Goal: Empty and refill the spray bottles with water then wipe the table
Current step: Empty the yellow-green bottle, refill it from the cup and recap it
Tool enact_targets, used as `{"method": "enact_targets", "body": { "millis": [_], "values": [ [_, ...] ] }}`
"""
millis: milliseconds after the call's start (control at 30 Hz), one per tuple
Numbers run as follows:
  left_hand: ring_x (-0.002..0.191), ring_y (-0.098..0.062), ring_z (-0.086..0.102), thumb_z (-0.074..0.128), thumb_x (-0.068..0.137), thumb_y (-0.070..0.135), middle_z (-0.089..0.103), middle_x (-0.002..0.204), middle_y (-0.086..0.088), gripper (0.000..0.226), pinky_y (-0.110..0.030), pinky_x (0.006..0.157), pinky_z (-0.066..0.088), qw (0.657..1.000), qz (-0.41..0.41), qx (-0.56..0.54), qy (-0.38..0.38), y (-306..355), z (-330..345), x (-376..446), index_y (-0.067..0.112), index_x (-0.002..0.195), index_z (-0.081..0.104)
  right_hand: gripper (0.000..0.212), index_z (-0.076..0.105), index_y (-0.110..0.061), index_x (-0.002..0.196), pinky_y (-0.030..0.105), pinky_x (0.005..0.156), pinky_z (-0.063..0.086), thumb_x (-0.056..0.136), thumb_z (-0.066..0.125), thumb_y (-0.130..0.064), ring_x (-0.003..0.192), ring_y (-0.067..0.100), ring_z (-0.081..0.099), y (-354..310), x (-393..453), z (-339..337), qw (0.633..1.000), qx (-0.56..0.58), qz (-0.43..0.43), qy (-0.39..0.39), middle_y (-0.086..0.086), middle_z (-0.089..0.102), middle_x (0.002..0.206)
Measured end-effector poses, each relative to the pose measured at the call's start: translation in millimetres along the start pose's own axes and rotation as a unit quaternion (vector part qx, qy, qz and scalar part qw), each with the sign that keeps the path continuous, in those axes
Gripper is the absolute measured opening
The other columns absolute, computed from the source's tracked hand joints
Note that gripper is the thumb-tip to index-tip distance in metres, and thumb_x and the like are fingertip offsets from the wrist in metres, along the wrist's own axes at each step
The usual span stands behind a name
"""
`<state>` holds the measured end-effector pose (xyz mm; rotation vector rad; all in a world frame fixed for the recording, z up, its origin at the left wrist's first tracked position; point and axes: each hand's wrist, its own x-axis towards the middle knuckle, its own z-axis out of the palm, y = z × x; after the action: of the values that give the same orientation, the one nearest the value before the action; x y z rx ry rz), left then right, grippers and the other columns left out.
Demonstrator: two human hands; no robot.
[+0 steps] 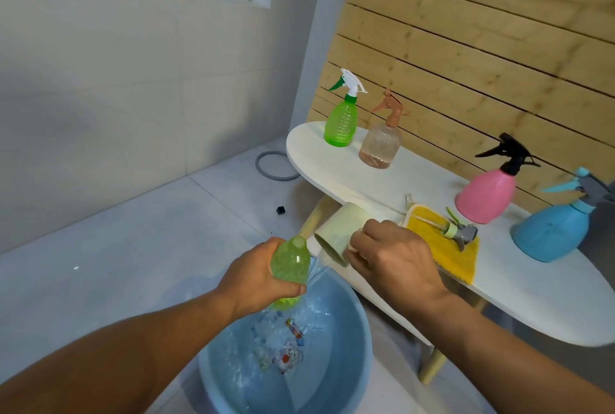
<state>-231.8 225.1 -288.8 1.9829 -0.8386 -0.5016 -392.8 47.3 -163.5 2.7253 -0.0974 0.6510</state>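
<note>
— What's going on over the basin [352,340]?

— Refilling, I'd say. The left hand [256,275] is wrapped round a green bottle [290,269] with its top off, held just left of centre in the frame, above the water. The right hand [396,262] has its fingers curled round the handle of a pale cup [336,230], tipped so water runs from the lip.

— Is it going in?

— Not cleanly. The stream falls beside the bottle, down its right flank, and splashes into the basin. The neck points up and away, above where the water lands.

— So what's wanted next?

— My guess: bring the cup's lip over the open neck, or shift the bottle under the stream, and pour slower. The opening is narrow.

— And the sprayer for it?

— A spray head [461,234] lies on the yellow cloth [456,257] on the table [332,167], right of centre. It would need screwing back on once the bottle is full.

— The rest?

— Four more bottles stand on the table, capped: green [342,124] and clear [381,144] at the far end, pink [486,194] and blue [554,230] at the right edge. The clear one shows a little liquid at the bottom; the others I can't judge. The wiping looks a long way off.
</note>
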Motion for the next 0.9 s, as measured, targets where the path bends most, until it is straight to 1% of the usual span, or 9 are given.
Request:
{"method": "enact_targets", "body": {
  "millis": [133,267,333,400,500,633,700,767,900],
  "values": [
    [0.092,-0.003,0.067,0.087,0.051,0.067,0.07,0.1,0.019,0.074,-0.034,0.083,0.06,1.0,0.0,-0.001,0.007,1,3,-1,0.043,0.115,0.059,0.022,0.059,-0.015,0.066,0.035,0.046,0.038,0.077,0.078,-0.011,0.055,0.028,0.049,-3,1,-2,0.998,-0.031,-0.051,0.003,0.005,0.053,0.065],
    [0.092,-0.002,0.067,0.087,0.051,0.066,0.07,0.101,0.019,0.071,-0.034,0.083,0.06,1.0,0.001,-0.011,0.011,4,2,-1,0.045,0.112,0.059,0.02,0.061,-0.014,0.07,0.035,0.047,0.038,0.081,0.077,-0.013,0.058,0.027,0.05,-2,2,-4,0.998,-0.022,-0.049,0.027,0.005,0.055,0.069],
    [0.092,0.0,0.067,0.088,0.052,0.065,0.07,0.101,0.02,0.068,-0.033,0.084,0.06,1.0,0.004,-0.017,0.013,6,1,-1,0.046,0.111,0.059,0.02,0.063,-0.015,0.076,0.035,0.048,0.041,0.089,0.074,-0.023,0.065,0.026,0.054,-1,4,-6,0.999,0.036,0.013,0.035,0.003,0.057,0.074],
    [0.093,0.001,0.067,0.089,0.054,0.064,0.07,0.101,0.021,0.066,-0.034,0.085,0.059,1.0,0.006,-0.023,0.016,7,0,-2,0.048,0.111,0.059,0.02,0.064,-0.019,0.082,0.034,0.053,0.043,0.092,0.071,-0.034,0.072,0.02,0.055,2,13,-10,0.982,0.133,0.128,0.038,-0.002,0.058,0.079],
    [0.097,0.0,0.067,0.09,0.057,0.062,0.07,0.105,0.022,0.067,-0.036,0.088,0.059,0.999,0.009,-0.032,0.019,9,-2,-1,0.047,0.114,0.059,0.021,0.063,-0.026,0.08,0.032,0.06,0.043,0.09,0.07,-0.043,0.07,0.011,0.056,16,35,-10,0.898,0.312,0.304,0.064,-0.007,0.061,0.076],
    [0.1,-0.001,0.067,0.091,0.058,0.061,0.07,0.107,0.022,0.068,-0.036,0.089,0.06,0.999,0.016,-0.035,0.019,14,-6,1,0.047,0.117,0.059,0.031,0.064,-0.013,0.077,0.029,0.058,0.04,0.089,0.072,-0.041,0.054,0.007,0.051,38,76,-2,0.737,0.492,0.453,0.093,-0.012,0.061,0.06],
    [0.1,-0.002,0.067,0.092,0.059,0.061,0.07,0.107,0.021,0.069,-0.037,0.089,0.06,0.999,0.022,-0.038,0.017,17,-10,4,0.046,0.118,0.059,0.031,0.061,-0.013,0.078,0.029,0.057,0.043,0.09,0.071,-0.039,0.06,0.008,0.051,46,98,8,0.673,0.543,0.496,0.082,-0.005,0.064,0.074],
    [0.101,-0.003,0.067,0.092,0.06,0.06,0.07,0.108,0.019,0.068,-0.039,0.09,0.06,0.999,0.027,-0.044,0.018,21,-14,9,0.044,0.119,0.06,0.026,0.06,-0.019,0.079,0.029,0.057,0.044,0.092,0.07,-0.039,0.069,0.016,0.05,52,117,19,0.634,0.57,0.518,0.063,0.0,0.064,0.086],
    [0.103,-0.006,0.067,0.09,0.059,0.06,0.07,0.11,0.017,0.07,-0.042,0.092,0.059,0.998,0.032,-0.052,0.018,26,-20,19,0.044,0.119,0.06,0.02,0.06,-0.016,0.087,0.027,0.05,0.038,0.095,0.069,-0.032,0.058,0.017,0.04,57,147,44,0.583,0.606,0.539,0.041,0.004,0.06,0.091]
  ]
}}
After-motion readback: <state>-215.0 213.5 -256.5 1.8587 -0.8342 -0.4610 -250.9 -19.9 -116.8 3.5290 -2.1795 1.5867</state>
